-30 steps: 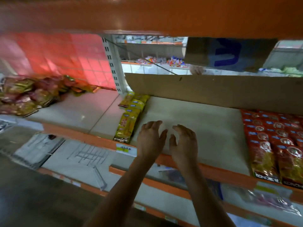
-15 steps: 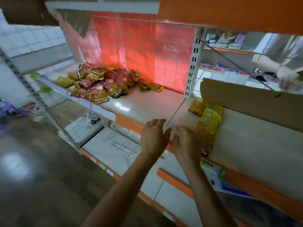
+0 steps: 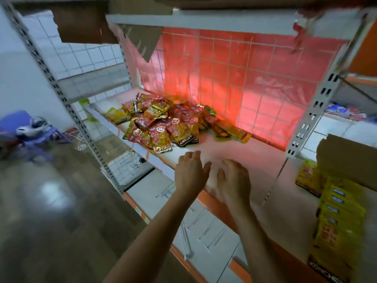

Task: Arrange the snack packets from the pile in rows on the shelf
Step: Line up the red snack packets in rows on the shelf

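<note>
A pile of red and gold snack packets (image 3: 163,123) lies on the white shelf (image 3: 234,152), against the red-lit tiled back wall. My left hand (image 3: 190,172) and my right hand (image 3: 234,180) hover side by side over the shelf's front edge, just right of the pile, fingers relaxed and holding nothing. A row of yellow packets (image 3: 336,217) lies front to back on the neighbouring shelf section at the right.
A perforated white upright (image 3: 318,99) divides the two shelf sections. A cardboard sheet (image 3: 346,158) stands behind the yellow row. Lower shelves (image 3: 204,231) with orange edges hold wire dividers. At left, another upright (image 3: 61,94), dark floor and a blue chair (image 3: 26,129).
My view has swung left from the right shelf section to the pile. Both empty hands moved left with it, from the row of yellow packets to just beside the pile.
</note>
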Tool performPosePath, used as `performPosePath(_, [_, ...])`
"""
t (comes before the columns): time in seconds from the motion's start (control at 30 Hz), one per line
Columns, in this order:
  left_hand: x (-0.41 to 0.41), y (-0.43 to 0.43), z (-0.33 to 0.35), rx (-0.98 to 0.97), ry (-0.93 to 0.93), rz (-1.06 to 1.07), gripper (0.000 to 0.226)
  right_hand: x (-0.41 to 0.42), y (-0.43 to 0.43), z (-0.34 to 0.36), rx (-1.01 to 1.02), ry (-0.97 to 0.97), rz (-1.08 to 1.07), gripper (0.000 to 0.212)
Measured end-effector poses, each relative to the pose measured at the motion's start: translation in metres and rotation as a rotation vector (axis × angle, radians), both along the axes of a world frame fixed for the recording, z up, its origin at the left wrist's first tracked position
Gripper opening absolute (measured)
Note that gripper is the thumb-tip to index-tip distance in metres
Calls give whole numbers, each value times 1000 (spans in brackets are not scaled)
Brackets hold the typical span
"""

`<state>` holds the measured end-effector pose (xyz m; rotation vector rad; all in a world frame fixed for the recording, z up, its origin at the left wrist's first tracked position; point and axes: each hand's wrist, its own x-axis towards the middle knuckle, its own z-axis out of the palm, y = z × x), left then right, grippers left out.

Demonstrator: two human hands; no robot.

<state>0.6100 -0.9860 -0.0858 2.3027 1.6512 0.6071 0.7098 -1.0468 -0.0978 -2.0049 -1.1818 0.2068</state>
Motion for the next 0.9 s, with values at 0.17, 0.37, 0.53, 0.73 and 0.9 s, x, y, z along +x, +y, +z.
performPosePath(0.17, [-2, 53, 3, -32, 6, 95, 50, -2, 57, 4, 15, -55, 76, 30])
performPosePath(0.37, [-7, 96, -1, -71, -23, 141, 53, -7, 105, 2, -22, -28, 89, 42])
performPosePath(0.53, [-13, 133, 0, -86, -12, 127, 51, -15, 144, 3, -9, 65, 49, 39])
performPosePath(0.73, [-18, 163, -4, -79, 69, 93, 49, -25, 186, 5, -72, 157, 7, 52])
performPosePath(0.9, [-23, 172, -15, 10, 37, 34, 54, -30, 200, 0, -74, 336, -118, 50])
